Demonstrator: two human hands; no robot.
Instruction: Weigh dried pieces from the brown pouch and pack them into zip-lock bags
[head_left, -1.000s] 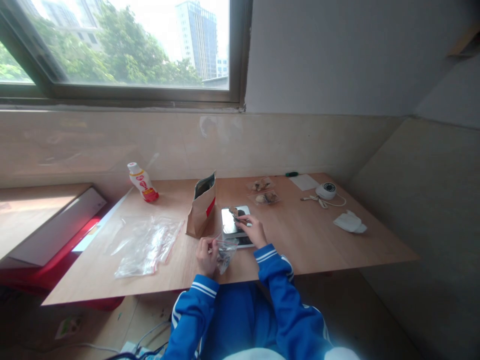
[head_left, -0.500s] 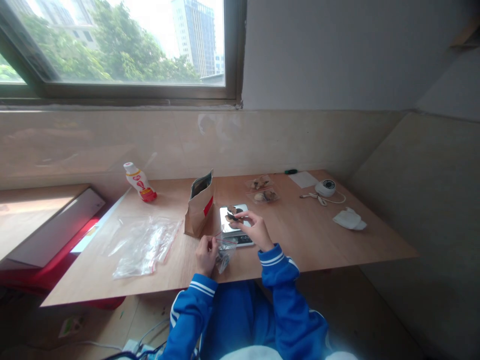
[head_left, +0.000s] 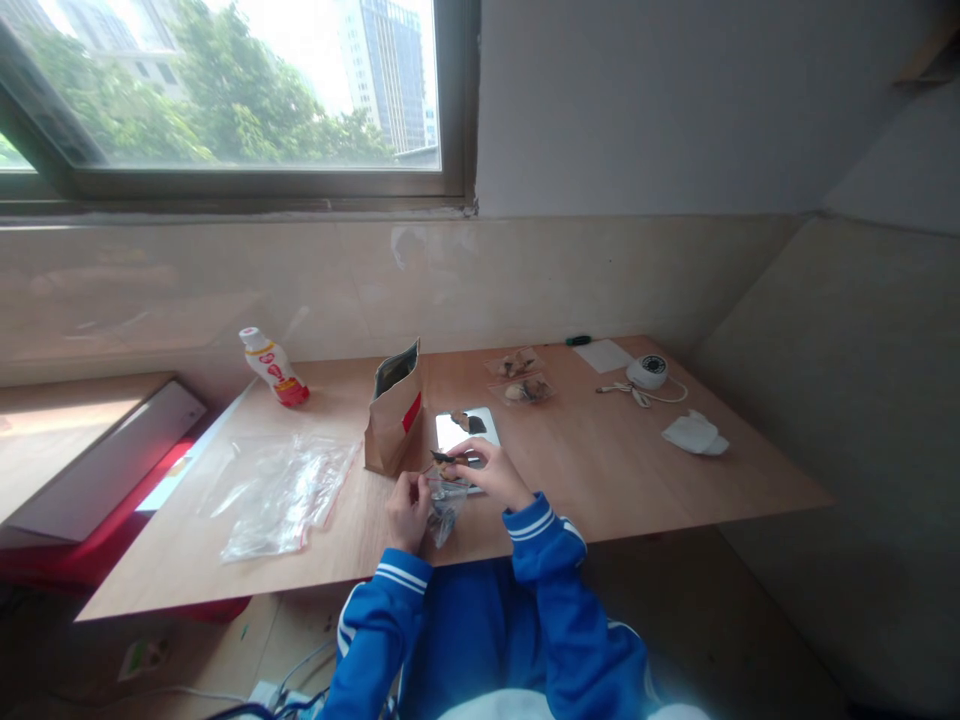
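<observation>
My left hand [head_left: 409, 511] is closed on the edge of a small clear zip bag [head_left: 444, 518], which hangs near the table's front edge. Between the fingertips of my right hand [head_left: 495, 474] are dark and tan dried mushroom pieces [head_left: 444, 461], held just above the bag's mouth. Behind them is a kitchen scale [head_left: 448, 429] with a bright plate, partly covered by my right hand. A few more dried pieces [head_left: 469, 422] lie on that plate. To the left of the scale an open brown paper pouch [head_left: 391, 418] stands upright.
Flat clear plastic bags [head_left: 289, 495] lie at the left of the wooden table [head_left: 600, 470]. A red-and-white bottle [head_left: 276, 370] stands at the back left. Two filled clear bags [head_left: 523, 388] lie behind the scale. On the right are a white dome camera [head_left: 648, 372] with its cable and a crumpled white tissue [head_left: 695, 434].
My right hand has moved from over the scale plate toward me and left, carrying mushroom pieces to the bag's mouth. Fewer pieces lie on the plate. My left hand stays nearly still.
</observation>
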